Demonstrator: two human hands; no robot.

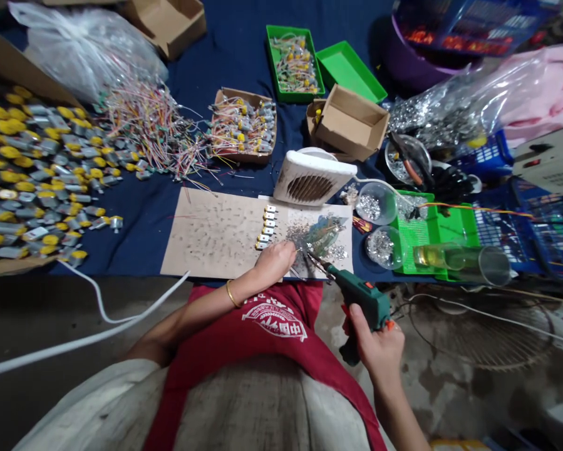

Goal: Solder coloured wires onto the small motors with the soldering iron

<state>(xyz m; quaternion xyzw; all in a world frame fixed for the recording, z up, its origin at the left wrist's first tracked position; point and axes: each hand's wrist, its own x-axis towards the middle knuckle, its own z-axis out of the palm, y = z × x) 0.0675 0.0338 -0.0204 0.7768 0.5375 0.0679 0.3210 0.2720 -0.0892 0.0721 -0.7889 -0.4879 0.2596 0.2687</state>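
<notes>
Cardboard sheet (210, 235) on cloth (234, 56), small metal parts (266, 227) in a row on sheet, fan (309, 178) just behind. Motors (32, 169) far left, wires (154, 131) btwn them & box (243, 125). Tray (415, 235) w/ cups (377, 203) to right. Left hand (274, 262) on sheet edge, right hand (379, 351) around solder gun (363, 297) beside it.

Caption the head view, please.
Right hand grips a green pistol-grip soldering gun beside left hand on a tan cardboard sheet.
</notes>
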